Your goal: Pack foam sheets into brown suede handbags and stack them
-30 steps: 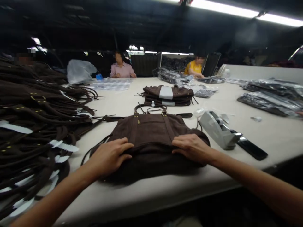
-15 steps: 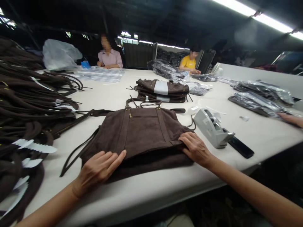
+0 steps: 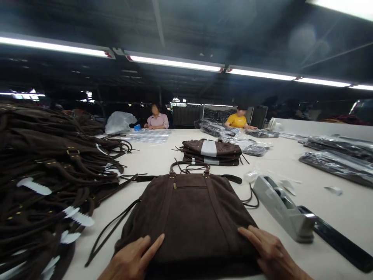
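Note:
A dark brown suede bag lies flat on the white table right in front of me, its handles and long strap pointing away. My left hand rests flat on the bag's near left corner, fingers stretched out. My right hand lies flat on the near right corner, fingers spread. Neither hand holds anything; both press on the fabric.
A tall heap of brown bags fills the left side. A stack of folded bags with white bands sits beyond. A grey tape dispenser and a black phone lie right. Plastic-wrapped items far right. Two people sit opposite.
The camera has tilted up, so my hands now sit at the bottom edge. Both hands slid to the bag's near corners, and the bag lies flatter and smoother.

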`<state>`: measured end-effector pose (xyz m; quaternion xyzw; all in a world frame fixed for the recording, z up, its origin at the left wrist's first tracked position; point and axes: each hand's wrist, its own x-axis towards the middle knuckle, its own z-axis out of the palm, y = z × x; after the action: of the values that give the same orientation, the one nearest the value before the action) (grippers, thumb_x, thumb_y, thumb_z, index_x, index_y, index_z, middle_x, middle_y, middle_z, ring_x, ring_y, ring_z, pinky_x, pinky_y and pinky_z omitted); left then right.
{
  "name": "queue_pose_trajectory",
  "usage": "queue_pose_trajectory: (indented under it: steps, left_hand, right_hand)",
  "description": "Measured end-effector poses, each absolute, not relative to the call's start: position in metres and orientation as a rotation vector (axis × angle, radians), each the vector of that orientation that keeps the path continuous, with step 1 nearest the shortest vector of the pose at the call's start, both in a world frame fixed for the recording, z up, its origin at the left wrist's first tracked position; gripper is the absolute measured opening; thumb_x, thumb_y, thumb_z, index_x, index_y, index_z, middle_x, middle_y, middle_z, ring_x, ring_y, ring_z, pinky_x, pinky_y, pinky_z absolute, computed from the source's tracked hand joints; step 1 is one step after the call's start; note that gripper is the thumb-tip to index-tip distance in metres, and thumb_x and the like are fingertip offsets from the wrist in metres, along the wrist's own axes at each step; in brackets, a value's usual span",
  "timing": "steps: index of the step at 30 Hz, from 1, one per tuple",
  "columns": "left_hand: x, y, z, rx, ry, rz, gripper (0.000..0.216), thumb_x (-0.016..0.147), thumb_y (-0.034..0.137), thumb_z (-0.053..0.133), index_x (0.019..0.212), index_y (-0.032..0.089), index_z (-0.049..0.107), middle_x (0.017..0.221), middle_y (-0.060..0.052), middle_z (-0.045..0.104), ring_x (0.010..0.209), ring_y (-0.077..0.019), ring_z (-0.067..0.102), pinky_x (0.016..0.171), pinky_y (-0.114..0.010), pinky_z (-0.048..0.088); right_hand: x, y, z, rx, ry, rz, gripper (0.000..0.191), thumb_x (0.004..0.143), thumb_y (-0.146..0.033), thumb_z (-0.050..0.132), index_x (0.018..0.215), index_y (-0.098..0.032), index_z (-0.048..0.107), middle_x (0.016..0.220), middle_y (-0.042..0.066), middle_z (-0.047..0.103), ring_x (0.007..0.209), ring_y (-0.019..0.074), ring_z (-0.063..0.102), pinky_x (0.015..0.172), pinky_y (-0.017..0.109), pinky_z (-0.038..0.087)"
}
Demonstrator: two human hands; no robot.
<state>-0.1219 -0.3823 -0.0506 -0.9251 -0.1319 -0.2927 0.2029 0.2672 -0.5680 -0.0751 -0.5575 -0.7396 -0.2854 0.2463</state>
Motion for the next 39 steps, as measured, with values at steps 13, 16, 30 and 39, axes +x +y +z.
queue_pose_trajectory:
  steps: [13, 16, 30, 39]
  left_hand:
    - [-0.124, -0.356, -0.041, -2.784, -0.379, -0.221, 0.083, 0.076, 0.007, 0.053, 0.153, 0.025, 0.028, 0.139, -0.015, 0.056, 0.122, -0.0327, 0.059, 0.102, -0.051, 0.05]
    - [-0.132, -0.349, -0.024, -2.79, -0.242, -0.419, 0.077, 0.084, 0.001, 0.031, 0.155, 0.028, 0.019, 0.138, -0.007, 0.059, 0.112, -0.0211, 0.066, 0.091, -0.032, 0.057]
    - [-0.165, -0.369, -0.039, -2.795, -0.33, -0.306, 0.076, 0.077, 0.018, 0.053, 0.147, 0.042, 0.035, 0.153, -0.005, 0.041, 0.145, -0.0388, 0.031, 0.116, -0.067, 0.024]
    - [-0.174, -0.366, -0.043, -2.611, -0.243, -0.241, 0.071, 0.089, 0.004, 0.023, 0.15, 0.04, 0.03, 0.115, -0.006, 0.068, 0.098, -0.0238, 0.068, 0.086, -0.038, 0.056]
  right_hand:
    - [0.265, -0.568, -0.053, -1.747, -2.434, -0.571, 0.064, 0.083, -0.017, 0.063, 0.142, -0.004, 0.044, 0.113, 0.017, 0.062, 0.086, 0.0242, 0.06, 0.071, 0.036, 0.051]
    - [0.27, -0.566, -0.037, -1.659, -2.432, -0.578, 0.055, 0.085, -0.001, 0.045, 0.14, -0.006, 0.046, 0.1, 0.011, 0.063, 0.08, 0.0191, 0.058, 0.07, 0.03, 0.048]
    - [0.245, -0.588, -0.03, -2.05, -2.376, -0.047, 0.093, 0.073, -0.023, 0.069, 0.156, -0.026, 0.026, 0.107, 0.005, 0.063, 0.075, 0.0188, 0.063, 0.063, 0.027, 0.043]
    - [0.228, -0.579, -0.016, -2.0, -2.641, -0.058, 0.088, 0.081, -0.024, 0.065, 0.157, -0.032, 0.022, 0.09, 0.001, 0.069, 0.061, 0.0152, 0.059, 0.057, 0.026, 0.032]
